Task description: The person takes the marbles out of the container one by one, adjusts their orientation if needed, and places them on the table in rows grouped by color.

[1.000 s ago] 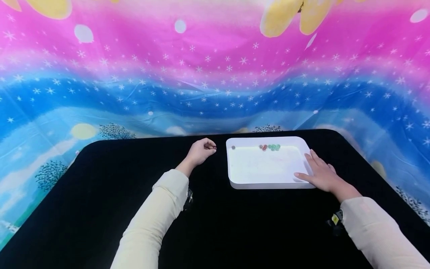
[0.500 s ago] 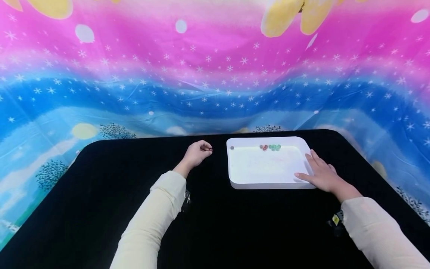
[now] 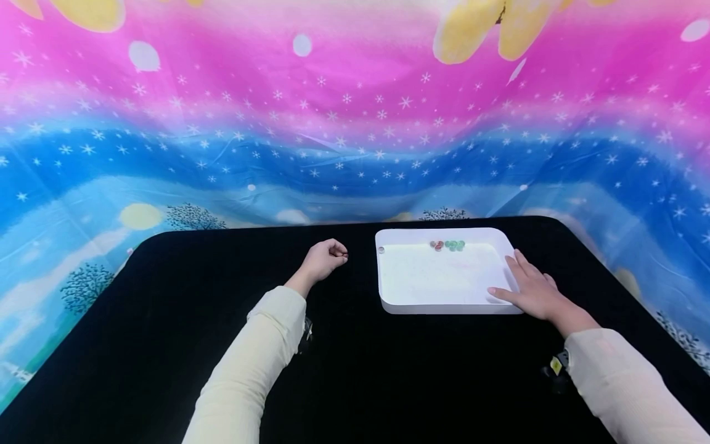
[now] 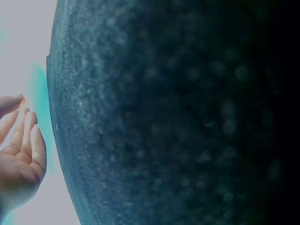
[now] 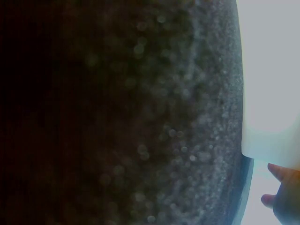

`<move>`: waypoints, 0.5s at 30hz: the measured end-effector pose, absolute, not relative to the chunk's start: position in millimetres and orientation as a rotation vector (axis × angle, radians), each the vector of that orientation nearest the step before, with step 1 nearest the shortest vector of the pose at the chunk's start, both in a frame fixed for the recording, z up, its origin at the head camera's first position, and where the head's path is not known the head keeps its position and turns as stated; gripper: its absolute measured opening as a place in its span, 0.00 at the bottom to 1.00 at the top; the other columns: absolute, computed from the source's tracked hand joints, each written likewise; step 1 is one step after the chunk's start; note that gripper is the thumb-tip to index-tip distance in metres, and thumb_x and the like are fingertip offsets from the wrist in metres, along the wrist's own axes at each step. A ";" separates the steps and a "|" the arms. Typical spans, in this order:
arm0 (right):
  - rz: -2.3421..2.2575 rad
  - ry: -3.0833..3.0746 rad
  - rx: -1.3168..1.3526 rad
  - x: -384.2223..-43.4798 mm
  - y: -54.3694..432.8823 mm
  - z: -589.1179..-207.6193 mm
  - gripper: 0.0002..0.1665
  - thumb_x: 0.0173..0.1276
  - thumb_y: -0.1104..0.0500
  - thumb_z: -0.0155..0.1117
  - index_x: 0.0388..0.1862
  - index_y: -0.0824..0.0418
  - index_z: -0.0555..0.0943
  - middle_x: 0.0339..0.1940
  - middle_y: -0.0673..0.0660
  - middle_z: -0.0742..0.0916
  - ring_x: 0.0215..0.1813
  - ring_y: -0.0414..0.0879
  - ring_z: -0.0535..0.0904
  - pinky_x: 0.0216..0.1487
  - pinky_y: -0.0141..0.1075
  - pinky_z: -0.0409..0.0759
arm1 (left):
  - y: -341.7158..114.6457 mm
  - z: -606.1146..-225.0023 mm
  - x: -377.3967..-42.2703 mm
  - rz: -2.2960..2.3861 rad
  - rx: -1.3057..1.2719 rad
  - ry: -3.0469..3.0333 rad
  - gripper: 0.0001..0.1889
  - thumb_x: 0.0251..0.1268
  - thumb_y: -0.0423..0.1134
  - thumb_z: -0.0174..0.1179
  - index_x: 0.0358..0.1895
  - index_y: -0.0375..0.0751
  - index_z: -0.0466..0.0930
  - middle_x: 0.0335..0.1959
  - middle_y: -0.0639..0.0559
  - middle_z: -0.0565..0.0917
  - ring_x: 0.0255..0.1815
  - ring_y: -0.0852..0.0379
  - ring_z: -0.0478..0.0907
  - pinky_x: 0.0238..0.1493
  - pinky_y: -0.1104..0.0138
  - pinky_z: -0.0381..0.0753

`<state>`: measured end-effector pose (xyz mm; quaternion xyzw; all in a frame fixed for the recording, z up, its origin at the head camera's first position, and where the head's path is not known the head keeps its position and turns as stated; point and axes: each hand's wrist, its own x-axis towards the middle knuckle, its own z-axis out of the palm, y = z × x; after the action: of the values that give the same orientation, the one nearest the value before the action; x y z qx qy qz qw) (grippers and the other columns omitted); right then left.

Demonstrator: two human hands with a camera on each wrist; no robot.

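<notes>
A white rectangular tray [image 3: 438,280] stands on the black table toward the back. My right hand [image 3: 534,291] rests on its right side with fingers spread and fairly straight, thumb over the front right corner. Left of the tray, my left hand [image 3: 323,260] pinches a small reddish marble [image 4: 22,101] between thumb and fingertips; most of it is hidden. Inside the tray, several green marbles [image 3: 455,245] and a few reddish ones [image 3: 439,246] cluster along the back wall. A single pale marble [image 3: 381,250] lies by the left wall.
Black cloth [image 3: 410,376] covers the table. Behind it hangs a pink and blue backdrop [image 3: 355,123] printed with snowflakes, close to the table's back edge. Dark wrist cameras sit under both light sleeves [image 3: 244,364].
My left hand has drawn slightly left and toward me, still pinching the marble. The single marble in the tray has rolled left and a little forward to the left wall. My right hand stays put.
</notes>
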<state>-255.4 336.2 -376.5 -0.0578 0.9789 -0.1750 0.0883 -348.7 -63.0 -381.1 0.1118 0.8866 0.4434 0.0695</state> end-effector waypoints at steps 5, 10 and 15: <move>-0.523 2.916 -0.170 -254.7 336.6 -377.4 0.57 0.56 0.32 0.46 0.65 0.71 0.37 0.65 0.69 0.36 0.63 0.68 0.35 0.50 0.66 0.34 | -63.2 -381.5 -348.5 1.306 0.318 2.672 0.07 0.56 0.33 0.56 0.38 0.39 0.75 0.33 0.50 0.77 0.36 0.55 0.73 0.36 0.65 0.72; -0.526 2.918 -0.178 -254.5 336.9 -377.4 0.57 0.56 0.32 0.46 0.65 0.70 0.37 0.65 0.69 0.36 0.63 0.68 0.35 0.50 0.66 0.34 | -63.6 -381.1 -347.9 1.272 0.324 2.678 0.07 0.56 0.32 0.56 0.38 0.37 0.75 0.33 0.49 0.77 0.35 0.54 0.73 0.35 0.65 0.72; -0.528 2.923 -0.184 -254.2 336.7 -376.7 0.57 0.57 0.32 0.46 0.65 0.70 0.37 0.65 0.69 0.36 0.63 0.68 0.35 0.50 0.66 0.34 | -64.2 -381.3 -348.7 1.249 0.316 2.666 0.06 0.56 0.31 0.56 0.37 0.37 0.74 0.33 0.49 0.76 0.35 0.54 0.74 0.35 0.65 0.72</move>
<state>-254.2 336.7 -376.7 -0.0618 0.9788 -0.1767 0.0829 -348.7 -64.2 -381.3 0.1064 0.8966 0.4202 0.0902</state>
